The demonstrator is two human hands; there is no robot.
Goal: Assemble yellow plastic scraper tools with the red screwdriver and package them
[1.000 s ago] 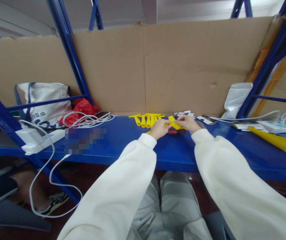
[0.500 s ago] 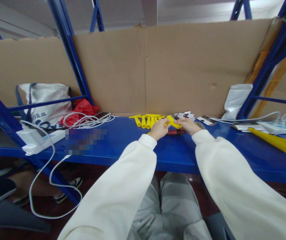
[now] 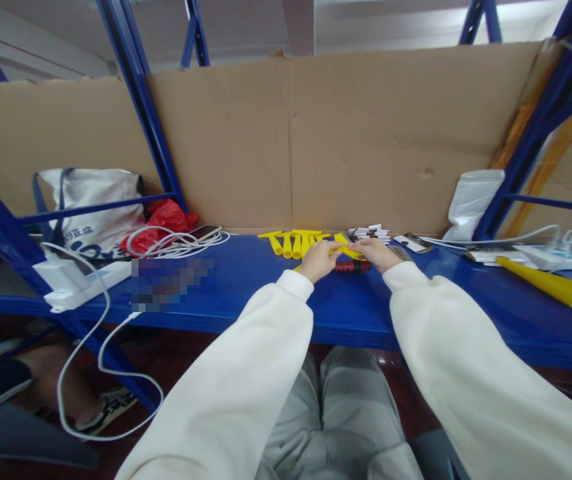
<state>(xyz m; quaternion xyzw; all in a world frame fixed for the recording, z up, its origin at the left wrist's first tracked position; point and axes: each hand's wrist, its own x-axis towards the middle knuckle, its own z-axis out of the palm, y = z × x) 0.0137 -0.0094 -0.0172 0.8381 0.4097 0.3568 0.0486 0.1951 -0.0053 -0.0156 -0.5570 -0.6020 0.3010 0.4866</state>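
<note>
Both hands meet over the blue table [image 3: 246, 287], near its back edge. My left hand [image 3: 320, 261] is closed on the left side of a yellow plastic piece [image 3: 349, 249], and my right hand [image 3: 375, 254] pinches its right side. Fingers cover much of that piece. Several yellow T-shaped plastic pieces with hollow round stems [image 3: 287, 245] lie in a row left of and behind the left hand. Below the held piece, a red-and-black tool [image 3: 353, 266] rests on the table. Small white-and-black packets [image 3: 369, 231] are heaped just behind the right hand.
Cardboard [image 3: 346, 140] walls off the back. On the left are a cloth bag [image 3: 96, 207], a red plastic bag [image 3: 169, 217], coiled white cable [image 3: 181, 247] and a power strip [image 3: 91, 283]. A long yellow item [image 3: 551, 283] and a white pouch [image 3: 473, 200] lie right. Another person's leg [image 3: 61, 387] shows lower left.
Both hands stay in nearly the same place on the yellow piece, with a slight shift of the fingers. The other person's foot at lower left has moved left and down.
</note>
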